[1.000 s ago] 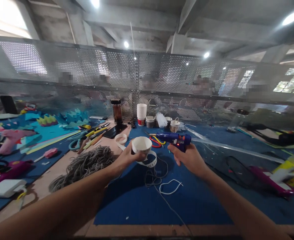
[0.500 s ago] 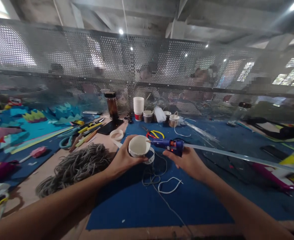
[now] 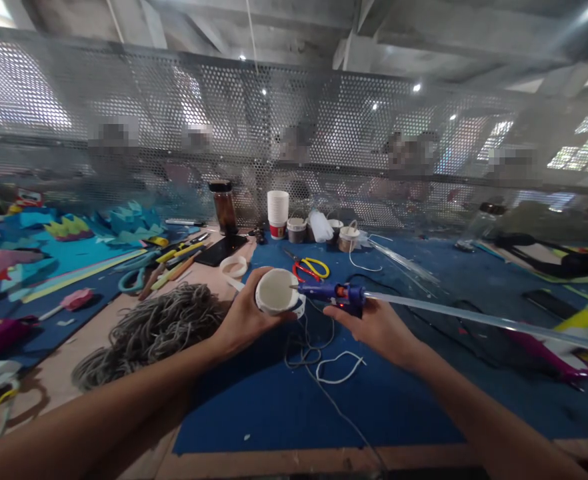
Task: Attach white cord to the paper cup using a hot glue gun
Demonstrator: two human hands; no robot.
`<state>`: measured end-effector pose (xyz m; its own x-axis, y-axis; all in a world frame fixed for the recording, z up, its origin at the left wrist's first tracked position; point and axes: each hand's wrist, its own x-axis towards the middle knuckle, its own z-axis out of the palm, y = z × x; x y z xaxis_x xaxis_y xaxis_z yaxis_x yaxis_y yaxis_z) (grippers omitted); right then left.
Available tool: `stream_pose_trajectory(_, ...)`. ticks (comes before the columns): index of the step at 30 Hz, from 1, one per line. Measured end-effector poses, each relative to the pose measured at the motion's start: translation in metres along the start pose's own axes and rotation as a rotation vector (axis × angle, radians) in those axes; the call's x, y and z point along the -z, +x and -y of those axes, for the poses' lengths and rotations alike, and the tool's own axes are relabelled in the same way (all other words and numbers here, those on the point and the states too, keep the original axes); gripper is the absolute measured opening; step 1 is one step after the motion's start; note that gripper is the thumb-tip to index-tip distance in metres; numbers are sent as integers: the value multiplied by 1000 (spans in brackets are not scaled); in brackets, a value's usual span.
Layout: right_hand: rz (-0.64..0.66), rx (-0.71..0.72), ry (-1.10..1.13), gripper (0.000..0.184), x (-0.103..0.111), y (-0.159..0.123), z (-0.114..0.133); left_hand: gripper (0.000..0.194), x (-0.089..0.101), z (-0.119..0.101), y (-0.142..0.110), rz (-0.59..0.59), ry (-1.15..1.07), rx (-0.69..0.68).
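My left hand (image 3: 244, 319) is closed round a white paper cup (image 3: 276, 292), tilted so its mouth faces me. My right hand (image 3: 377, 325) grips a blue hot glue gun (image 3: 335, 293) with a long clear glue stick (image 3: 474, 319) trailing out of its back to the right. The gun's nozzle touches the cup's right rim. A white paper strip hangs under the cup. Both hands are above the blue mat (image 3: 374, 393).
A heap of grey cord (image 3: 154, 330) lies left of my hands, and white string (image 3: 339, 368) below them. Scissors (image 3: 310, 268), a stack of cups (image 3: 277, 213), small pots and a dark jar (image 3: 224, 207) stand behind. Coloured felt pieces (image 3: 64, 247) cover the left. A perforated metal screen (image 3: 294, 133) closes the back, with people beyond.
My right hand swung the glue gun left and down until its nozzle met the cup's rim. My left hand drew the cup slightly closer and tilted it.
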<state>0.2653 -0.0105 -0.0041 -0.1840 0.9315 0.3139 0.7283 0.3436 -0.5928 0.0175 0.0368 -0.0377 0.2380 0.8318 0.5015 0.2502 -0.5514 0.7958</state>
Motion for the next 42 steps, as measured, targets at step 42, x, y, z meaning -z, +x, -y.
stream_pose_trajectory(42, 156, -196, 665, 41, -9, 7, 4, 64, 3, -6, 6, 106, -239, 369)
